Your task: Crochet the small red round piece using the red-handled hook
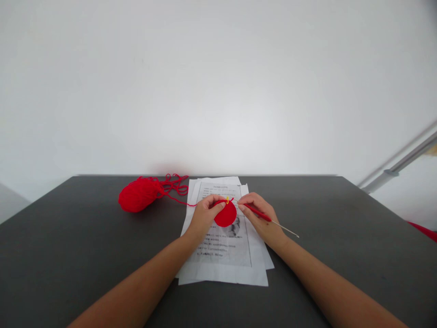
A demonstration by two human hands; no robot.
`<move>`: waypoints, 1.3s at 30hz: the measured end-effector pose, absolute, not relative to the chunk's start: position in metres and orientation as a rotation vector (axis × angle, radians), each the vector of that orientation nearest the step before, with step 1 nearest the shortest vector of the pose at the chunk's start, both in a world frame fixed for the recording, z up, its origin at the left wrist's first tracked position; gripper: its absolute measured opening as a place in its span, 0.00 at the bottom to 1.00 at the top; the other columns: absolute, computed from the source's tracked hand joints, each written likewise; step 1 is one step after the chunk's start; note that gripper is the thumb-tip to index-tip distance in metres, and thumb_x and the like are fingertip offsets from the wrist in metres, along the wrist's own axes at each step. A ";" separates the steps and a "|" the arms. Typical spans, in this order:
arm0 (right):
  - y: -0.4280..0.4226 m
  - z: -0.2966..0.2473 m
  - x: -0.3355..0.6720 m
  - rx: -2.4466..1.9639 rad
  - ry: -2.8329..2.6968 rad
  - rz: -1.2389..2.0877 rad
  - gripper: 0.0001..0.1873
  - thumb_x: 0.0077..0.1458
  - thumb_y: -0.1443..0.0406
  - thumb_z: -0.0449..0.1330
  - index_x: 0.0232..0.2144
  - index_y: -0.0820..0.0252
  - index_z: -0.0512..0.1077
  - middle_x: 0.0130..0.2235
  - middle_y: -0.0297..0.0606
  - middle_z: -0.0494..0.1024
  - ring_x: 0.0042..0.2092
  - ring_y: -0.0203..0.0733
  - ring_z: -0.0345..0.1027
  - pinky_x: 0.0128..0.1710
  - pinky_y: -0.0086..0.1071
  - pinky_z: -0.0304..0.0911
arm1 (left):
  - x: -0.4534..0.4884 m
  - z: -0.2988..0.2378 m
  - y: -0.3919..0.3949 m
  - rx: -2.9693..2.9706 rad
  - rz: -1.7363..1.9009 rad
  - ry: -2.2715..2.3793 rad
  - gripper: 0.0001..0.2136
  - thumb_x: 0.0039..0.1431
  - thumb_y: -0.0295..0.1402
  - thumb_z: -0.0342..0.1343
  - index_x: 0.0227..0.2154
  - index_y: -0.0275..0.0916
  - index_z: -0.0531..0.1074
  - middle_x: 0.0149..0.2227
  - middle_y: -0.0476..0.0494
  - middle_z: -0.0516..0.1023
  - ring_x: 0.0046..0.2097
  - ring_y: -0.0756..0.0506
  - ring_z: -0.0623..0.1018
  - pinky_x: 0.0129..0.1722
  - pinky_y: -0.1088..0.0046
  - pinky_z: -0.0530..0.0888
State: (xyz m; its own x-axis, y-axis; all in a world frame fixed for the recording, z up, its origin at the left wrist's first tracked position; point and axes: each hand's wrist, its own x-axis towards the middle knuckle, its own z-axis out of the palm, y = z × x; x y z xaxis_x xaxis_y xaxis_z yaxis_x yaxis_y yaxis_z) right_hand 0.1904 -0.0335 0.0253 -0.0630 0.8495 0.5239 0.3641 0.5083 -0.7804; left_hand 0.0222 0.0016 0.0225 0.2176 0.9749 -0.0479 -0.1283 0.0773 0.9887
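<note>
My left hand (204,215) pinches the upper left edge of a round red crocheted piece (226,215), which carries a small yellow marker (227,200) at its top rim. My right hand (261,219) is closed around a red-handled crochet hook (262,215); its tip points at the piece's top edge and its metal end sticks out to the right. A strand of red yarn runs left from the piece to a red yarn ball (137,194) lying on the table. Both hands hover over printed paper sheets (225,264).
The paper sheets lie on a dark grey table (68,255) that meets a white wall at the back. Loose loops of yarn (174,182) lie beside the ball. A metal rail (399,168) slants at the right, with something red (425,230) at the right edge.
</note>
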 end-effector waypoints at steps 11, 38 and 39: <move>-0.037 0.030 0.191 -1.102 -1.643 0.584 0.09 0.57 0.61 0.56 0.27 0.57 0.70 0.29 0.35 0.70 0.31 0.38 0.64 0.31 0.32 0.59 | 0.022 0.022 0.003 1.089 1.108 1.027 0.08 0.44 0.35 0.60 0.28 0.37 0.73 0.27 0.48 0.77 0.29 0.48 0.73 0.30 0.73 0.68; -0.022 0.010 0.201 -1.437 -2.303 0.272 0.18 0.50 0.79 0.51 0.41 0.62 0.72 0.42 0.46 0.72 0.44 0.46 0.65 0.42 0.37 0.63 | 0.020 0.017 0.008 1.003 1.145 0.930 0.08 0.43 0.34 0.62 0.28 0.37 0.75 0.27 0.49 0.77 0.30 0.49 0.74 0.32 0.73 0.69; -0.022 0.009 0.201 -1.440 -2.295 0.260 0.18 0.51 0.79 0.50 0.40 0.62 0.72 0.41 0.46 0.72 0.43 0.46 0.64 0.42 0.37 0.62 | 0.019 0.016 0.008 1.010 1.135 0.925 0.08 0.43 0.34 0.62 0.28 0.37 0.74 0.28 0.48 0.77 0.30 0.49 0.74 0.32 0.73 0.69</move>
State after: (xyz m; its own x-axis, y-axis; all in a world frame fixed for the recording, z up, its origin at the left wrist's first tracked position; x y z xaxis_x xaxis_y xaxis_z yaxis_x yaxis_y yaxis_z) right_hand 0.2011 -0.0216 0.0094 -0.3777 0.8925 0.2466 0.8148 0.4469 -0.3694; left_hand 0.0194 0.0079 0.0163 0.1827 0.9806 -0.0716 -0.2686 0.1199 0.9558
